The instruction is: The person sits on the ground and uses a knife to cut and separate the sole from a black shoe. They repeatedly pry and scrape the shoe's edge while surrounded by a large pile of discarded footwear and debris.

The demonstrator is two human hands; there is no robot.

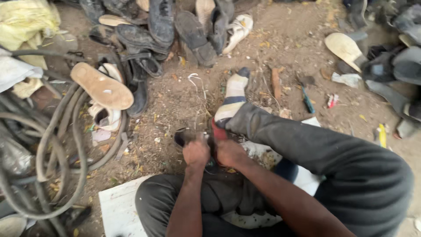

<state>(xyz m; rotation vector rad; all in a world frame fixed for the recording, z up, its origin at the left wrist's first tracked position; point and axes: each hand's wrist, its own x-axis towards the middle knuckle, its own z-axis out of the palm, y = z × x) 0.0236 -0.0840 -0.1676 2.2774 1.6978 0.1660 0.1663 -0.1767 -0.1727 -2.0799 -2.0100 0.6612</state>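
I sit on the dirt ground with my legs in dark trousers; one foot in a striped sock (233, 94) stretches forward. Both hands meet low between my knees. My left hand (196, 152) is closed on a dark shoe (183, 136) whose toe pokes out to the left. My right hand (229, 152) is clenched beside it, against the shoe and a red piece (218, 131); whether it holds a tool is hidden.
A heap of worn dark shoes (160, 26) lies ahead. A tan sole (101, 85) rests on coiled rubber hoses (52, 145) at the left. More soles and shoes (390, 66) lie at the right. A white board (118, 206) sits under my left leg.
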